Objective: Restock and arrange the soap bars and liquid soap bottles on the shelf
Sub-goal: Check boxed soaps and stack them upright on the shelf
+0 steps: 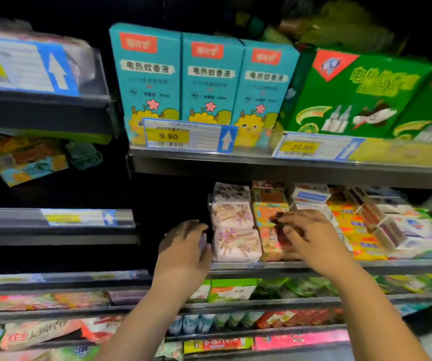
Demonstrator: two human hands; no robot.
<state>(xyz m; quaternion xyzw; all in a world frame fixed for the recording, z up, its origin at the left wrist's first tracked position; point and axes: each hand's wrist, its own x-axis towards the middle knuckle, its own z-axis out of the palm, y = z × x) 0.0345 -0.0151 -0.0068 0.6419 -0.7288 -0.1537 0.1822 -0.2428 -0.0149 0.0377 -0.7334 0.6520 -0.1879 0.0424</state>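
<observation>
Pink floral-wrapped soap bars (235, 243) lie in a row running back along the middle shelf (287, 265). My left hand (183, 247) curls at the left of the front pink bar, with a pale lilac packet (202, 242) partly showing under its fingers. To their right lies a row of orange-and-red soap packs (268, 243). My right hand (311, 237) rests over these packs, fingers spread and bent, touching the top of them. Yellow soap packs (360, 230) and white-and-blue boxes (311, 196) fill the shelf further right.
The shelf above holds three teal boxes (209, 76) and green boxes (353, 92), with price tags (168, 136) on its rail. A dark gap lies left of the pink bars. Lower shelves (261, 300) carry packets. A neighbouring shelf unit (53, 225) stands at the left.
</observation>
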